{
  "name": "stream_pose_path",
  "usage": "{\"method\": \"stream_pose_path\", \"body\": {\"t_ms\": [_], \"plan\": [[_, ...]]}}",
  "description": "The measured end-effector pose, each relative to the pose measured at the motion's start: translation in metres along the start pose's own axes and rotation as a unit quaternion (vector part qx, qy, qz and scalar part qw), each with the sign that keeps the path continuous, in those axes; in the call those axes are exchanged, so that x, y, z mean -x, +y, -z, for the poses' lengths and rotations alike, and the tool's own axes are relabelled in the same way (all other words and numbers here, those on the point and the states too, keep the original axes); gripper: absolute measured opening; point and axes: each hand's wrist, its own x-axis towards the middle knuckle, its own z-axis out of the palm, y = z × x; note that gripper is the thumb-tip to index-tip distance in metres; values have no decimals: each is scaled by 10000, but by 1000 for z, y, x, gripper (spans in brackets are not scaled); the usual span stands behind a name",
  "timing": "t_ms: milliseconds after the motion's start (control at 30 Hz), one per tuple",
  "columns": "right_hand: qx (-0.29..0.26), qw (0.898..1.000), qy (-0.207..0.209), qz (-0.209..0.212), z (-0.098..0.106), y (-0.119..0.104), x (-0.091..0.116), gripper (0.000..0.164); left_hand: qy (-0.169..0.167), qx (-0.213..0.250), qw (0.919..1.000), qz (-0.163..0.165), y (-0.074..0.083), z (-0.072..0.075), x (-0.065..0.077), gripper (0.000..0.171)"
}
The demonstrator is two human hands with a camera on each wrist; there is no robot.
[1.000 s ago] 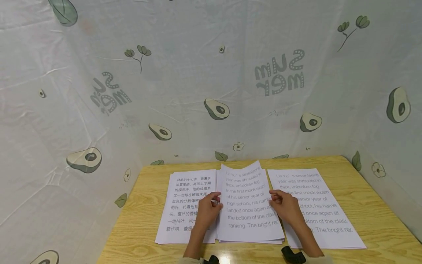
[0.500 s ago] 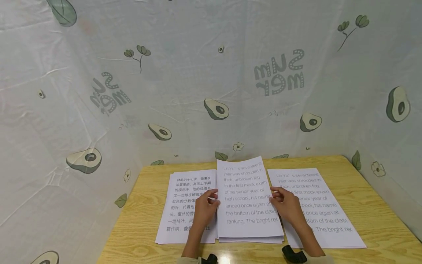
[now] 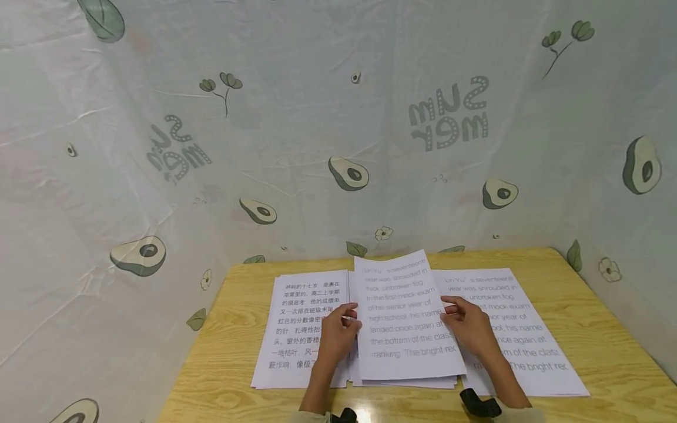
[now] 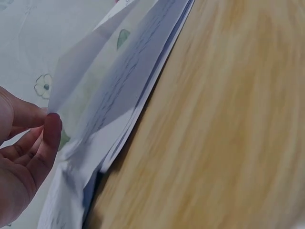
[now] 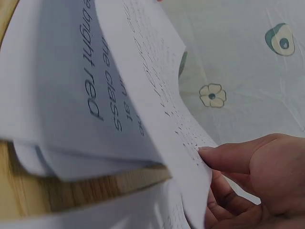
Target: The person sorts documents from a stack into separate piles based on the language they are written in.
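A printed sheet of paper with English text is held up over the middle stack by both hands. My left hand pinches its left edge between thumb and fingers, as the left wrist view also shows. On the opposite edge my right hand pinches the paper, its thumb on the printed face in the right wrist view. The lifted sheet bows slightly and covers most of the middle stack, whose lower edge shows beneath it.
Left of the middle lies a stack of sheets with Chinese text. To the right lies another stack with English text. All rest on a wooden table, with a printed curtain behind.
The sheet has risen off the middle stack with both hands, flattening from its earlier curl, then shifted slightly right and overlaps the right stack's edge.
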Motion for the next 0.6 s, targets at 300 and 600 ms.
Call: {"method": "stream_pose_path", "body": {"t_ms": [300,600], "plan": [[-117,9997,-167,-144,29,29,5,50,-38,404,9991,97,13,-34,6,42],[-57,9993,-214,-297,62,55,7,52,-86,638,9979,-15,31,-70,12,42]]}}
